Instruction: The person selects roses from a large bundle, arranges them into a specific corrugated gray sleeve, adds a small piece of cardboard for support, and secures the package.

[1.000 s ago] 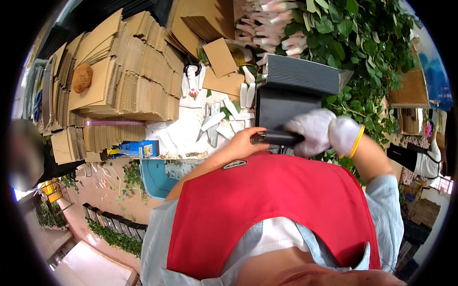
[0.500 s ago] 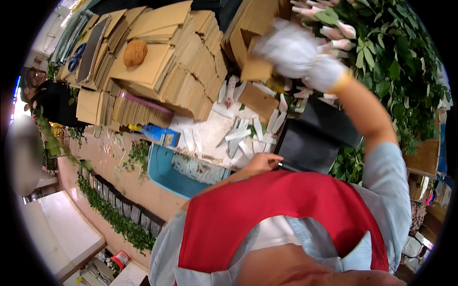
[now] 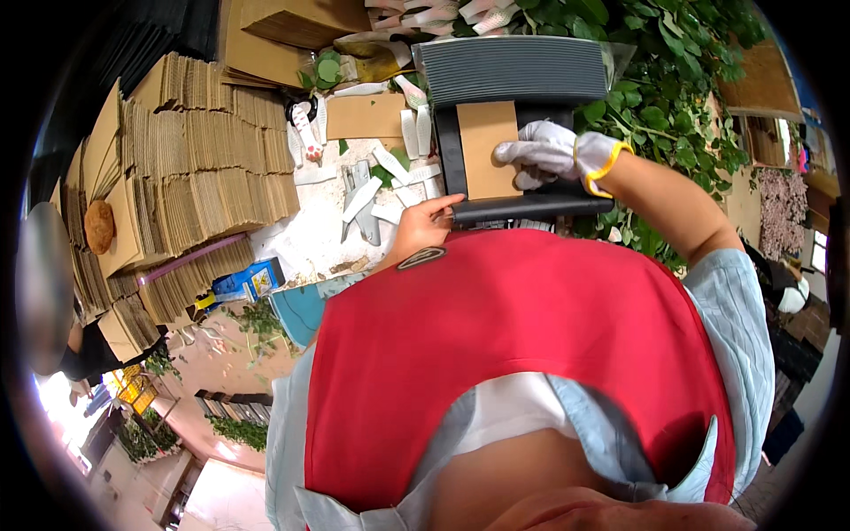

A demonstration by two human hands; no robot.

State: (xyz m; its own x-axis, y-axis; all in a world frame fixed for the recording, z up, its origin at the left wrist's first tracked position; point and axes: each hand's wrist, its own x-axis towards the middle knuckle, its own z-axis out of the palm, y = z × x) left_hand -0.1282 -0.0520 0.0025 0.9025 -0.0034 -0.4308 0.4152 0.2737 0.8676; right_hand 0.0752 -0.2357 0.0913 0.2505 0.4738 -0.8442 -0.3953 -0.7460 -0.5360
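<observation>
A black box (image 3: 450,150) lies in front of my chest. My bare left hand (image 3: 427,221) grips its near left corner, index finger stretched along the edge. A flat brown cardboard piece (image 3: 487,168) lies over the box. My right hand (image 3: 544,155), in a white glove with a yellow cuff, is closed at the cardboard's right edge. The fingertips on the underside are partly hidden. Just beyond the box sits a dark ridged stack (image 3: 513,75) with clear plastic at its side.
Left of the box, white mesh sleeves (image 3: 414,133) and a loose cardboard sheet (image 3: 367,117) lie on a white worktop (image 3: 310,221). Tall cardboard stacks (image 3: 212,168) stand farther left, near a blue tool (image 3: 252,281). Leafy stems (image 3: 655,115) crowd the right; sleeved flower heads (image 3: 425,13) lie at the back.
My right hand has come back from the far flower heads to the box, now with a cardboard piece. The view has turned, and the dark ridged stack now shows beyond the box.
</observation>
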